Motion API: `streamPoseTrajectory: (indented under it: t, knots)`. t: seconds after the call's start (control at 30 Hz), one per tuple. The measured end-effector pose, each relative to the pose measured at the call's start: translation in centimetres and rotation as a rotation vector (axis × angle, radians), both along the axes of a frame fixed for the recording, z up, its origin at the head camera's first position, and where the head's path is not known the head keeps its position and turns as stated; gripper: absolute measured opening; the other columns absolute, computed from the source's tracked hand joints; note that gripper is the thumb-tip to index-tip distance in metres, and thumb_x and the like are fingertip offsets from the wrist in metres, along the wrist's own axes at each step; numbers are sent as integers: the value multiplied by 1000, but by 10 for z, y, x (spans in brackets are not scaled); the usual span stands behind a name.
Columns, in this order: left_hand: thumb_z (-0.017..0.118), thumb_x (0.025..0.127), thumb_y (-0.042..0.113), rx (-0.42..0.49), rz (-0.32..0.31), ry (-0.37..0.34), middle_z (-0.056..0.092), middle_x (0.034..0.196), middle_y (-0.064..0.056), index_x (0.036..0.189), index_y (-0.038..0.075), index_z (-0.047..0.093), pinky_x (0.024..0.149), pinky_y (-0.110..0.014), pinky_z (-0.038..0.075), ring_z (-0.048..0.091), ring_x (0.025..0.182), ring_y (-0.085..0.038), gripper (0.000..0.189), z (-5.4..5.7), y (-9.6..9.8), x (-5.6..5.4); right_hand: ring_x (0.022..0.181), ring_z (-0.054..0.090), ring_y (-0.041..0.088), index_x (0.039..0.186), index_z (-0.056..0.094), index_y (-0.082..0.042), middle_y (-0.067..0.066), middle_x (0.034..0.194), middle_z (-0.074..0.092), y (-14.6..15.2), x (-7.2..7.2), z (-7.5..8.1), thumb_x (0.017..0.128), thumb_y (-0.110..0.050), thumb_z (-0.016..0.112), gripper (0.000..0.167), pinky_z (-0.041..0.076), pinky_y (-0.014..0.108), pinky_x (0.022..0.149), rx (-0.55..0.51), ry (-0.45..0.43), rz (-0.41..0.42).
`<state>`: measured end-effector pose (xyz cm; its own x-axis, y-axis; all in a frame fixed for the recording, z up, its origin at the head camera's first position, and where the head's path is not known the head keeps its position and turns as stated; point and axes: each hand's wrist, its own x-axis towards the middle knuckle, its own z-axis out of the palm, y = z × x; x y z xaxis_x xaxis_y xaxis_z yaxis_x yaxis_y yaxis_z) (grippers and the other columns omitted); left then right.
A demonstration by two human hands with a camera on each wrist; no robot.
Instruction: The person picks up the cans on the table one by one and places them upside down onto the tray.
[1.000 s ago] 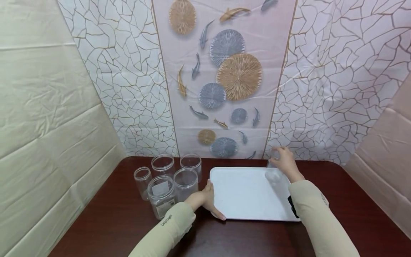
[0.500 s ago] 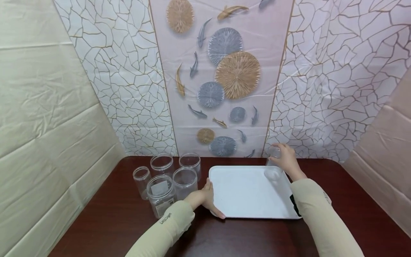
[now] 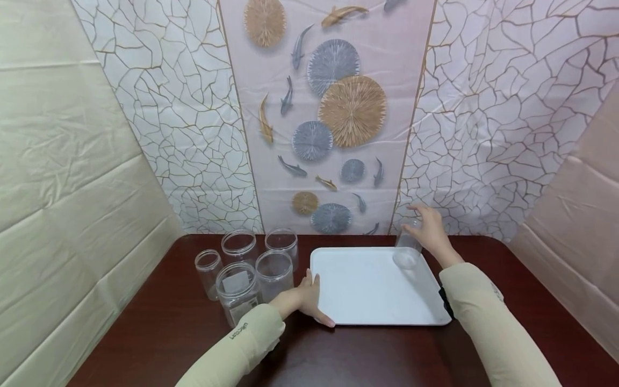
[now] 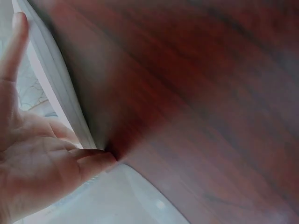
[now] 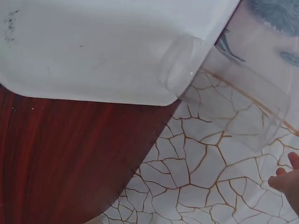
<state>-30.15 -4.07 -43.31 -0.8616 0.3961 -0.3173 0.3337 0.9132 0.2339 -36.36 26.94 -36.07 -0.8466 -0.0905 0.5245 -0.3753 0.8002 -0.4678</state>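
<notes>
Can't read the label point(image 3: 243, 310) on the front jar point(image 3: 231, 296) left of the tray point(image 3: 362, 293), print's way too small, and my left sleeve point(image 3: 232, 349) hides part of that jar's bottom. Right of the tray, my right sleeve point(image 3: 493, 322) covers some of a black thing point(image 3: 446, 303). Right wrist cam cuts off most of my right hand point(image 5: 288, 184) beyond the tray; left wrist cam blurs the tabletop point(image 4: 163, 84) beside the tray.

Your tray point(image 3: 367, 290): white, a few dark specks. Your jars point(image 3: 408, 244): colourless, transparent. Your table point(image 3: 382, 355): dark reddish brown. Your sleeves point(image 3: 242, 344): pale cream, dark lettering. Back cloth point(image 3: 184, 107): white, brown crackle lines; central panel point(image 3: 338, 123) pale pink, tan and blue-grey discs and fish.
</notes>
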Motion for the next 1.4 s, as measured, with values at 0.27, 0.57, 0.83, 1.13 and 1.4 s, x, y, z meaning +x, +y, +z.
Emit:
streamPoseTrajectory:
  t: [0.27, 0.57, 0.83, 1.13, 1.4]
  knots:
    - [77, 70, 53, -32, 37, 8, 15, 154, -27, 150, 2, 12, 108, -47, 36, 28, 139, -39, 115, 10, 3, 12, 120, 40, 48, 122, 52, 9, 31, 124, 52, -1, 2, 13, 81, -2, 69, 45, 27, 61, 104, 3, 92, 29]
    - [77, 69, 53, -97, -73, 259, 50, 139, -16, 143, 6, 38, 96, -45, 47, 44, 131, -32, 96, 13, -4, 27, 120, 45, 46, 121, 55, 8, 30, 125, 53, -8, 14, 26, 84, -1, 68, 41, 38, 58, 99, -109, 100, 90]
    - [73, 77, 46, 40, -181, 404, 56, 132, -16, 138, 9, 47, 94, -45, 48, 50, 126, -34, 76, 12, -23, 47, 110, 52, 13, 122, 57, 2, 20, 124, 57, -13, 36, 36, 87, -11, 67, 38, 47, 36, 95, -225, 103, 121]
    - [75, 79, 34, 300, -149, 599, 60, 123, -17, 135, 7, 50, 94, -46, 48, 56, 116, -33, 67, 37, -48, 58, 102, 48, -12, 119, 59, 6, 10, 116, 61, -17, 58, 37, 83, 0, 68, 37, 44, 7, 86, -301, 151, 216]
    - [79, 75, 28, 433, -90, 779, 62, 119, -14, 128, 10, 58, 91, -45, 49, 56, 113, -32, 59, 51, -71, 62, 106, 52, -9, 117, 60, 3, -16, 114, 59, -19, 76, 37, 81, 6, 68, 37, 43, 8, 89, -344, 176, 307]
